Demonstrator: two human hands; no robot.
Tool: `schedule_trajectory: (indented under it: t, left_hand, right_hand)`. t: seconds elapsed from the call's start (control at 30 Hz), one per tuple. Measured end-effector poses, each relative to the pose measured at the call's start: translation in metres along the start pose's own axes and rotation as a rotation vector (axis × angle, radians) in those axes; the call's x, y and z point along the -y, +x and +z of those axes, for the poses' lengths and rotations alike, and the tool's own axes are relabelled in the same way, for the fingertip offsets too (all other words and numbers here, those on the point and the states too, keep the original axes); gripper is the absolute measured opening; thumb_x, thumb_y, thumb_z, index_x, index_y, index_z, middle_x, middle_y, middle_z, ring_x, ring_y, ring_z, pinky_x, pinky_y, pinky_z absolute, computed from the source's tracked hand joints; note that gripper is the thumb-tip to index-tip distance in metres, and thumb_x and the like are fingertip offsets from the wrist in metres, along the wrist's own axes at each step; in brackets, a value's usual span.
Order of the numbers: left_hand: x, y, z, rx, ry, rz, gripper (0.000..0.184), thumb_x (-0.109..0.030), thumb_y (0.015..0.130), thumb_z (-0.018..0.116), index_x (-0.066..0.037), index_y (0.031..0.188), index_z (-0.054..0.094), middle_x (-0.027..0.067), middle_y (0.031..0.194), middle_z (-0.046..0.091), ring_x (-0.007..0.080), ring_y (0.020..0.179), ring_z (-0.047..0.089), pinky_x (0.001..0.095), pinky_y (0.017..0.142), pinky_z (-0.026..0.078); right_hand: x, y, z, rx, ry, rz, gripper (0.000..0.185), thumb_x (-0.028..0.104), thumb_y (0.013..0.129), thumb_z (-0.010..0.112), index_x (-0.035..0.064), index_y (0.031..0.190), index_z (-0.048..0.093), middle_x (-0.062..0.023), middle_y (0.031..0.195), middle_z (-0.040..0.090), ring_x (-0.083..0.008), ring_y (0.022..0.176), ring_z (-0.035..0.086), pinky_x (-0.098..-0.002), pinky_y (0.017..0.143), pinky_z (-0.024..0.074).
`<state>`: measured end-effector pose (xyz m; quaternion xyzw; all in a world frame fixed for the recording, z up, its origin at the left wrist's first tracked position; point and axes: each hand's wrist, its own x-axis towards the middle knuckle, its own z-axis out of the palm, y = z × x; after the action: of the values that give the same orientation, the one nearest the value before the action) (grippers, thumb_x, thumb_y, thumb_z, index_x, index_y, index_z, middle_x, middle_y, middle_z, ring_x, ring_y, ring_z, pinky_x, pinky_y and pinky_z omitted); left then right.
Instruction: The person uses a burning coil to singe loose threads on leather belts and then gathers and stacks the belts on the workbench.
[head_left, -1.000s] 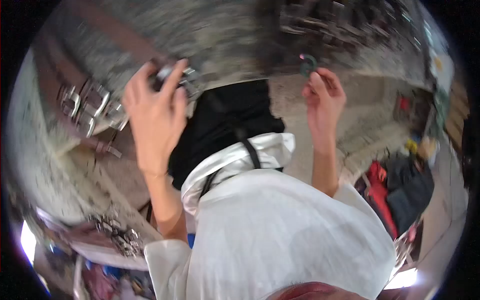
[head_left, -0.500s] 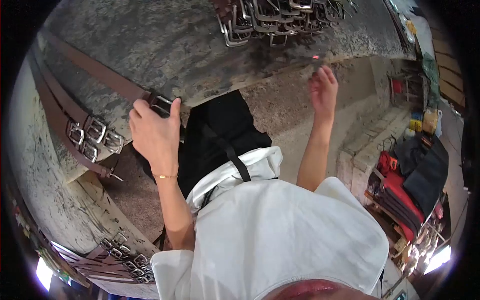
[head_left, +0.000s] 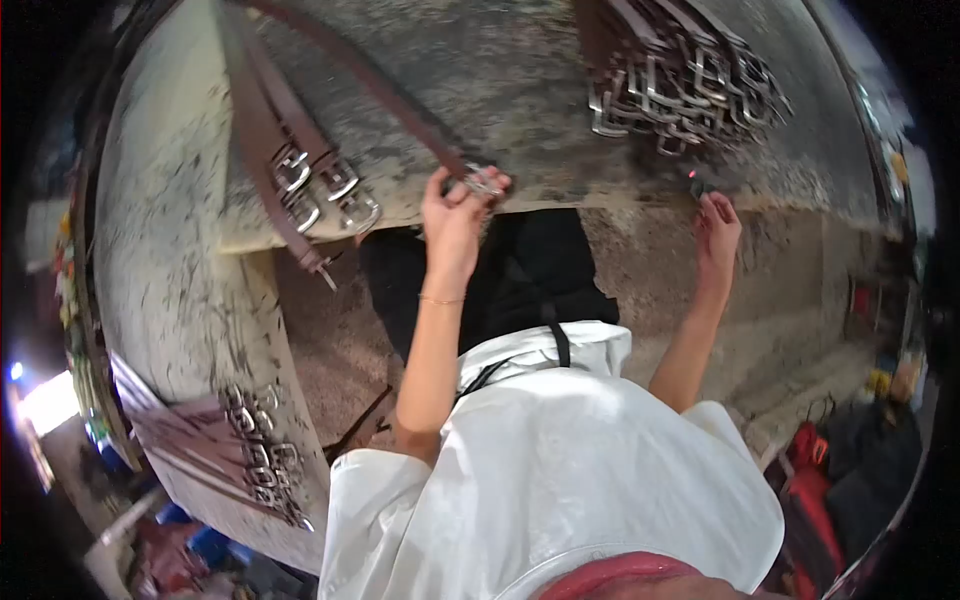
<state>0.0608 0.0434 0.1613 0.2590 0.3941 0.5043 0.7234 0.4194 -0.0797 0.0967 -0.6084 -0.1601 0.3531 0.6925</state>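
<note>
My left hand [head_left: 452,225] is at the front edge of the work table, fingers closed around the buckle end of a brown belt [head_left: 400,105]. Its silver buckle [head_left: 484,181] sticks out at the fingertips, somewhat blurred. The rest of this strap runs away to the far left across the tabletop. To the right, my right hand [head_left: 717,235] pinches a small dark object [head_left: 701,188] just at the table edge. A pinkish-red spot glows at its tip; what kind of object it is I cannot tell.
Several brown belts [head_left: 285,130] with silver buckles lie left on the table [head_left: 520,110]. A heap of buckled belts [head_left: 690,90] sits at the back right. More belts [head_left: 215,440] rest on the left-hand surface. Red and black material [head_left: 815,500] is at the lower right.
The view has swung, so the table and belts appear further right. My left hand has turned from lying over the belt end to gripping it by the buckle. My right hand keeps its pinch.
</note>
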Motion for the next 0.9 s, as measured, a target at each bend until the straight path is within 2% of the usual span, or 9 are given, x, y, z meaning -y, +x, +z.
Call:
schedule_trajectory:
  t: [0.03,0.1,0.13,0.27,0.3,0.37,0.4,0.53,0.9]
  left_hand:
    - [-0.001,-0.005,-0.001,0.007,0.183,0.028,0.046,0.004,0.084,0.051,0.009,0.128,0.037,0.0206,0.104,0.064,0.0258,0.082,0.066,0.0300,0.073,0.053]
    - [-0.004,-0.009,-0.004,-0.084,0.907,0.220,0.036,-0.009,0.085,0.059,0.007,0.117,0.053,0.0146,0.084,0.069,0.0208,0.069,0.066,0.0287,0.064,0.052]
    - [-0.005,-0.012,-0.005,-0.175,1.206,0.361,0.027,-0.018,0.082,0.065,0.004,0.099,0.064,0.0093,0.066,0.066,0.0172,0.060,0.064,0.0286,0.060,0.049]
    - [-0.020,-0.016,-0.006,-0.293,1.278,0.376,0.018,-0.015,0.080,0.064,0.000,0.090,0.065,0.0111,0.064,0.062,0.0292,0.062,0.062,0.0380,0.062,0.048]
    - [-0.022,-0.010,-0.011,-0.296,1.273,0.379,0.018,-0.015,0.080,0.064,0.000,0.090,0.065,0.0111,0.064,0.062,0.0292,0.062,0.062,0.0380,0.062,0.048]
    - [-0.028,-0.002,-0.020,-0.180,1.344,0.801,0.016,-0.010,0.081,0.065,-0.001,0.094,0.065,0.0111,0.074,0.062,0.0237,0.068,0.060,0.0329,0.066,0.048]
    - [-0.034,-0.002,-0.019,-0.120,1.428,0.736,0.020,-0.007,0.079,0.066,-0.002,0.098,0.065,0.0121,0.091,0.061,0.0262,0.085,0.058,0.0351,0.077,0.047]
    - [-0.040,0.025,-0.008,0.145,1.457,0.829,0.029,-0.009,0.079,0.066,-0.003,0.108,0.064,0.0129,0.105,0.057,0.0298,0.099,0.052,0.0371,0.085,0.045]
    - [-0.007,0.044,-0.019,0.053,1.344,0.968,0.014,-0.007,0.087,0.059,0.001,0.096,0.065,0.0117,0.102,0.062,0.0277,0.093,0.060,0.0352,0.084,0.046]
  right_hand:
    - [-0.003,0.000,-0.002,0.029,0.005,0.011,0.013,0.005,0.090,0.058,0.0037,0.102,0.061,-0.0055,0.087,0.065,-0.0101,0.065,0.056,-0.0237,0.055,0.0455]
    - [0.004,-0.008,-0.004,0.184,0.637,0.214,0.013,0.005,0.091,0.057,0.0033,0.103,0.061,-0.0069,0.087,0.065,-0.0102,0.065,0.056,-0.0239,0.054,0.0457]
    - [0.005,-0.011,-0.003,0.222,0.705,0.174,0.011,0.003,0.089,0.059,0.0029,0.099,0.061,-0.0064,0.083,0.064,-0.0110,0.063,0.055,-0.0244,0.054,0.0457]
    - [0.000,-0.013,0.007,-0.059,-0.101,0.084,0.008,0.001,0.087,0.062,0.0032,0.095,0.062,-0.0050,0.079,0.063,-0.0117,0.061,0.055,-0.0252,0.055,0.0455]
    - [0.001,-0.015,0.006,0.036,0.174,0.088,0.008,0.001,0.086,0.063,0.0030,0.094,0.063,-0.0046,0.078,0.063,-0.0114,0.061,0.055,-0.0251,0.055,0.0451]
    - [0.006,-0.022,0.010,0.131,0.442,0.102,0.007,0.002,0.086,0.064,0.0028,0.093,0.063,-0.0042,0.077,0.062,-0.0111,0.060,0.055,-0.0250,0.055,0.0447]
    - [0.009,-0.025,0.015,0.134,0.365,0.080,0.007,0.002,0.086,0.064,0.0029,0.092,0.063,-0.0039,0.077,0.062,-0.0110,0.060,0.054,-0.0252,0.054,0.0445]
    - [0.036,-0.044,0.060,0.132,0.216,0.001,0.009,0.002,0.085,0.065,0.0024,0.094,0.063,-0.0034,0.077,0.061,-0.0105,0.060,0.055,-0.0253,0.054,0.0445]
    - [0.113,-0.070,0.139,0.538,0.685,-0.055,0.008,0.004,0.087,0.062,0.0029,0.094,0.061,-0.0072,0.080,0.064,-0.0081,0.054,0.052,-0.0232,0.049,0.0411]
